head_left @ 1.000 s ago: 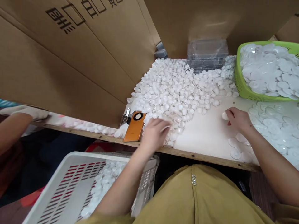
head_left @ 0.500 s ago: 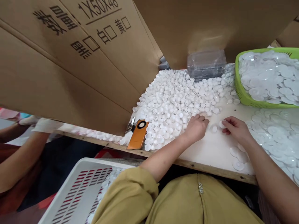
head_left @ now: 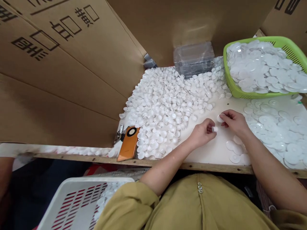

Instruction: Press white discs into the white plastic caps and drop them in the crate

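Observation:
My left hand (head_left: 204, 133) is closed on a small white plastic cup-shaped piece (head_left: 215, 129) at its fingertips. Just to the right, my right hand (head_left: 233, 121) pinches a thin white plastic disc (head_left: 221, 118) between thumb and fingers. The two pieces are close but apart. A wide heap of small white cup-shaped pieces (head_left: 165, 95) spreads left of and beyond my left hand. Flat white discs (head_left: 275, 131) lie to the right of my right forearm, with several more discs (head_left: 236, 148) below that hand.
A green basket (head_left: 229, 78) full of white discs stands at the back right. Cardboard panels (head_left: 79, 83) rise at left and back. An orange phone (head_left: 129, 145) lies by the wooden edge. A white basket (head_left: 62, 191) sits below; a clear-wrapped package (head_left: 194, 57) stands behind the heap.
My left hand has come away from the heap towards my right hand, with a small white cup-shaped piece in its fingers. The right hand keeps its disc. The view has shifted to the right.

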Demonstrator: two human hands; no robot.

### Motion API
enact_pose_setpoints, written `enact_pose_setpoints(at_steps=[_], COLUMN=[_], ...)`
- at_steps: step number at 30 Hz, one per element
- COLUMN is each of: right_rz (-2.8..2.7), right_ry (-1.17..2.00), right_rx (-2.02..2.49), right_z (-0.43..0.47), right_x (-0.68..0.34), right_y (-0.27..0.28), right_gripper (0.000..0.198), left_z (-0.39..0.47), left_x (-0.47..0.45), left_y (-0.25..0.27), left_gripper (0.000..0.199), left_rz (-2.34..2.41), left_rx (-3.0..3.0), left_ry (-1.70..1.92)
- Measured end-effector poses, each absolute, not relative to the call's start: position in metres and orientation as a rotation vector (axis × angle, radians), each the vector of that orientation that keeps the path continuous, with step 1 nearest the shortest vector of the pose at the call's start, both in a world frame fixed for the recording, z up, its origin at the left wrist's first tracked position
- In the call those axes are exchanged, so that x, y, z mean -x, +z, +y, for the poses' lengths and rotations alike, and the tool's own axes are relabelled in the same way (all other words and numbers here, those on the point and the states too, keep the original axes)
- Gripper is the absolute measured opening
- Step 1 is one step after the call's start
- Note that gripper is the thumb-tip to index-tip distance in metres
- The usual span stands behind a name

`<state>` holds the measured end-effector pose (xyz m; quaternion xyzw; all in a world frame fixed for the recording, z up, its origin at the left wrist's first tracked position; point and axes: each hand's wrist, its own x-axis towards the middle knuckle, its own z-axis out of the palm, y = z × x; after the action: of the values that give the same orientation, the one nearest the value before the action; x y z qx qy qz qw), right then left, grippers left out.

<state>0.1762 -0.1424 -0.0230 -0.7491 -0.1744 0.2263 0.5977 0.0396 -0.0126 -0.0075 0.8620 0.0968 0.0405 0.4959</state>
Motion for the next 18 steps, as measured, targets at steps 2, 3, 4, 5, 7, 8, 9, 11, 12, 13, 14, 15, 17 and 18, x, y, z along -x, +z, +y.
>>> enact_pose_setpoints(at_steps=[2,3,4,5,7,8,9,11,12,13,14,15,17,18], right_rz=[-0.396,-0.403,-0.416,-0.431,-0.451,-0.454,-0.452,-0.453,-0.46,-0.474,-0.498,-0.532,-0.608,-0.635], right_ry=[0.548,0.571,0.596,0.618,0.646,0.655,0.666,0.717,0.756,0.796,0.835,0.87,0.919,0.941], right_rx=[1.724,1.722,1.724,1.728,1.731,1.723,1.707,1.65,1.619,1.596,1.587,1.592,1.63,1.648], right_z=[-0.142,-0.142,-0.141,-0.14,-0.14,-0.14,-0.14,-0.141,-0.142,-0.142,-0.143,-0.143,-0.142,-0.141], right_x=[-0.174,-0.173,-0.172,-0.17,-0.168,-0.167,-0.167,-0.166,-0.166,-0.165,-0.164,-0.162,-0.156,-0.152], right_y=[-0.02,-0.018,-0.016,-0.015,-0.013,-0.012,-0.011,-0.011,-0.011,-0.011,-0.011,-0.01,-0.01,-0.01], right_gripper=[0.033,0.034,0.036,0.037,0.039,0.04,0.041,0.043,0.044,0.044,0.044,0.042,0.038,0.037], left_z=[-0.009,-0.007,-0.006,-0.005,-0.004,-0.005,-0.005,-0.005,-0.005,-0.005,-0.004,-0.003,-0.001,-0.001], left_x=[-0.035,-0.032,-0.03,-0.028,-0.024,-0.022,-0.021,-0.018,-0.017,-0.016,-0.015,-0.014,-0.014,-0.014], left_y=[-0.009,-0.01,-0.011,-0.012,-0.014,-0.015,-0.016,-0.016,-0.017,-0.017,-0.018,-0.019,-0.023,-0.024], left_gripper=[0.032,0.035,0.036,0.037,0.034,0.03,0.028,0.024,0.023,0.022,0.022,0.022,0.022,0.022], left_rz=[0.252,0.232,0.197,0.158,0.134,0.165,0.213,0.286,0.302,0.313,0.327,0.349,0.407,0.423], left_rx=[-1.982,-2.024,-2.1,-2.173,-2.239,-2.217,-2.173,-2.121,-2.137,-2.176,-2.228,-2.279,-2.34,-2.353], left_ry=[0.119,0.136,0.157,0.175,0.213,0.231,0.247,0.266,0.275,0.281,0.282,0.28,0.262,0.245])
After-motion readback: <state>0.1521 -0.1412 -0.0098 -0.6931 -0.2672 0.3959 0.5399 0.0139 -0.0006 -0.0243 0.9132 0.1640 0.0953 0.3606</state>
